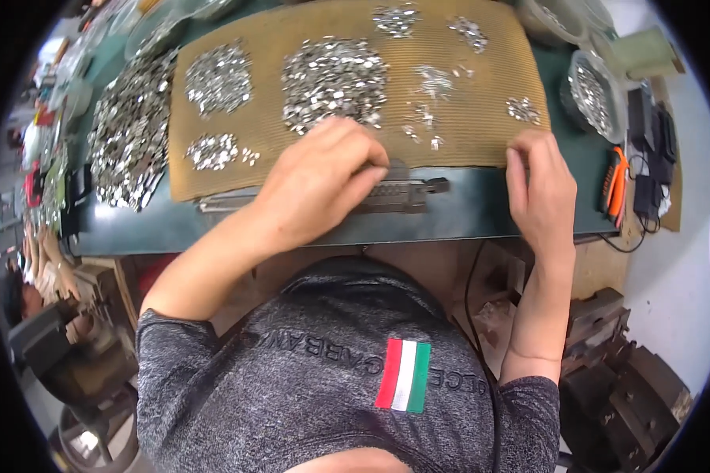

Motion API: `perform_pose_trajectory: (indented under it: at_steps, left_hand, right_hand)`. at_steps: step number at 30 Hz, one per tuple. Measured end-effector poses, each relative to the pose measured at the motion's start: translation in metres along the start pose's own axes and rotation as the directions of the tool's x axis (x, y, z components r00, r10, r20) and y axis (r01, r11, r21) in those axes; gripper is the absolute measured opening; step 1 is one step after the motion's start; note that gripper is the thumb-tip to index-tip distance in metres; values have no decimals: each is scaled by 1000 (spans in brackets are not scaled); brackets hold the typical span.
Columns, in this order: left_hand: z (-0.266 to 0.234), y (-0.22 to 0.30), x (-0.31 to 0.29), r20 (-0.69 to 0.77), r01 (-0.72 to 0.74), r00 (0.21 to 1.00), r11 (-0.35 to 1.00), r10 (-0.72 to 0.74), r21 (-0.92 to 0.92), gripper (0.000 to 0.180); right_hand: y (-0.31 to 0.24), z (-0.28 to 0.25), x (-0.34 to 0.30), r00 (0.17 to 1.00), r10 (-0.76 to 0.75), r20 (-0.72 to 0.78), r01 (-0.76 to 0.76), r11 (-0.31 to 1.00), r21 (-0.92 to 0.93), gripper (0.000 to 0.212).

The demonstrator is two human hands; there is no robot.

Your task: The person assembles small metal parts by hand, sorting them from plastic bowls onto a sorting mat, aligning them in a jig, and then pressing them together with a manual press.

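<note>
Fixture (390, 195) part-hidden behind left hand (317, 181)

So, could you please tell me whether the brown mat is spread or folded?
Spread: the ribbed mat lies open beneath several silvery piles.

a single wide fisheye view looks steeply down from head height, close above the dark grey shirt (327, 374), facing out across the green table (469, 209), edges curving toward the rim.
</note>
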State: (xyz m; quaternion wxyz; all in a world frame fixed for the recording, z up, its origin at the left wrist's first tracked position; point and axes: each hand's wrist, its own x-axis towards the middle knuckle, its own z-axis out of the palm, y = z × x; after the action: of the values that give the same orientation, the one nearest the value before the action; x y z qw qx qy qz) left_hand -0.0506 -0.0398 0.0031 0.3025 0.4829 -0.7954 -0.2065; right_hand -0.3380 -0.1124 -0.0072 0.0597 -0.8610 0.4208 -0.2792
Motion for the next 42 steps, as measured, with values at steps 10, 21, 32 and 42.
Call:
perform_pose_trajectory:
  at_steps: [10, 21, 32, 42]
  left_hand:
    - [29, 6, -34, -149, -16, 988, 993, 34, 120, 21]
    - [27, 3, -32, -129, -11, 991, 998, 20, 65, 19]
    - [28, 6, -29, -105, 46, 994, 994, -35, 103, 25]
    - [4, 4, -34, -201, 33, 979, 999, -32, 1, 25]
  right_hand:
    - [-74, 37, -2, 938, -322, 127, 286, 927, 242, 20]
    - [-54, 18, -5, 978, -156, 141, 109, 949, 295, 16]
    - [25, 9, -20, 931, 363, -47, -345, 912, 223, 12]
    - [9, 5, -4, 995, 102, 4, -100, 982, -159, 7]
